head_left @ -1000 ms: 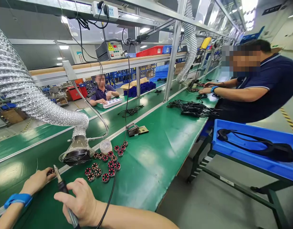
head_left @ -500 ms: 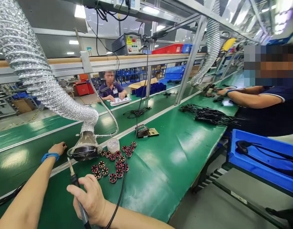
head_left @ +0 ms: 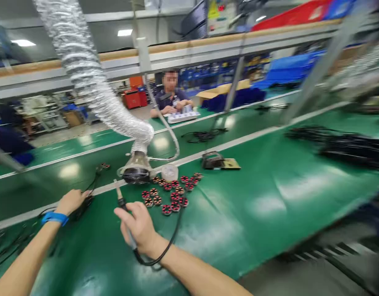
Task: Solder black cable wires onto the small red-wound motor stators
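Note:
My right hand (head_left: 140, 228) is closed around a soldering iron (head_left: 121, 201), its tip up and to the left. The iron's black cord (head_left: 174, 242) loops over my right wrist. My left hand (head_left: 71, 202), blue band at the wrist, reaches left of it, fingers pinched together on a black cable (head_left: 88, 198), slightly blurred. From there a wire runs up to small copper-coloured parts (head_left: 105, 165) on the dark green strip. Beyond the iron's tip, several round motor stators (head_left: 175, 196) with red and copper windings lie beside a round whitish container (head_left: 170, 172).
A fume extraction hood (head_left: 136, 168) hangs from a silver duct (head_left: 115, 107) just above the bench. A soldering iron stand (head_left: 220, 161) stands to the right. Black cables (head_left: 356, 148) lie far right; more (head_left: 10, 246) lie left. A person (head_left: 171, 96) sits across the bench.
The view has swung left. My left hand has drawn back nearer from the far strip to the black cables, and small copper-coloured parts now show on that strip. My right hand keeps the soldering iron.

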Demonstrator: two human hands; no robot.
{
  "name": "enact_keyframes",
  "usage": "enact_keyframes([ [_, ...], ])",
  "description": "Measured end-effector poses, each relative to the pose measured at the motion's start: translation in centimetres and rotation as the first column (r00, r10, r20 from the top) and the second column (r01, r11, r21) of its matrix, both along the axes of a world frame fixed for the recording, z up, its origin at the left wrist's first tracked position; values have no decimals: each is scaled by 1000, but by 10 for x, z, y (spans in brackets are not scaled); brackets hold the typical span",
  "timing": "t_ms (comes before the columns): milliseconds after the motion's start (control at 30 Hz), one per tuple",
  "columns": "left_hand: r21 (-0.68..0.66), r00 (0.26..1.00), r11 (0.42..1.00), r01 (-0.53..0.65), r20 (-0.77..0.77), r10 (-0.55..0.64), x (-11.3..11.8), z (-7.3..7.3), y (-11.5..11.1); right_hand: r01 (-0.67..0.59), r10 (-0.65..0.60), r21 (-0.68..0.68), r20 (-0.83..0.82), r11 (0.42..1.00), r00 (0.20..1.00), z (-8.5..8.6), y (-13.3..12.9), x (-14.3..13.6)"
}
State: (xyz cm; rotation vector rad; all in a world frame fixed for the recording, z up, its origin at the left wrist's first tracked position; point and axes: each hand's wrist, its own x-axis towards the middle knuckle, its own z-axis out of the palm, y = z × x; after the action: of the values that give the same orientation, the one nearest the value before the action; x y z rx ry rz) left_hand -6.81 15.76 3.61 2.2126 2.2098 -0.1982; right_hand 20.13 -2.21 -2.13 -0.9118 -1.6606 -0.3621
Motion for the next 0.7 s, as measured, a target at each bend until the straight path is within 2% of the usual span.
enact_keyframes([
  [67,46,1000,999,13,7,-14,-1,-2,-28,-20,20,-15,-23,1000,1000,-1,-1,0],
  [133,80,1000,997,12,-29,-10,0,-2,-43,-37,36,-16,-41,999,998,-4,0,-2],
  [167,50,997,999,8,-72,-4,-1,-2,-47,-44,43,-26,-40,999,998,-5,1,-3],
  [300,-16,997,1000,-15,-70,14,-11,4,-54,-63,63,-28,-20,998,998,-8,2,-3],
  [433,-94,995,994,58,-74,-65,-22,5,-54,-41,42,-14,31,999,999,-11,2,-1],
  [567,-135,992,987,82,-81,-94,-25,2,-43,-67,66,10,45,998,997,-13,3,-1],
  [633,-113,992,990,83,-87,-93,-26,6,-34,-79,79,3,53,997,995,-14,4,-2],
  [700,-46,993,997,63,-99,-67,-31,19,-23,-85,86,-7,64,996,994,-16,4,-2],
])
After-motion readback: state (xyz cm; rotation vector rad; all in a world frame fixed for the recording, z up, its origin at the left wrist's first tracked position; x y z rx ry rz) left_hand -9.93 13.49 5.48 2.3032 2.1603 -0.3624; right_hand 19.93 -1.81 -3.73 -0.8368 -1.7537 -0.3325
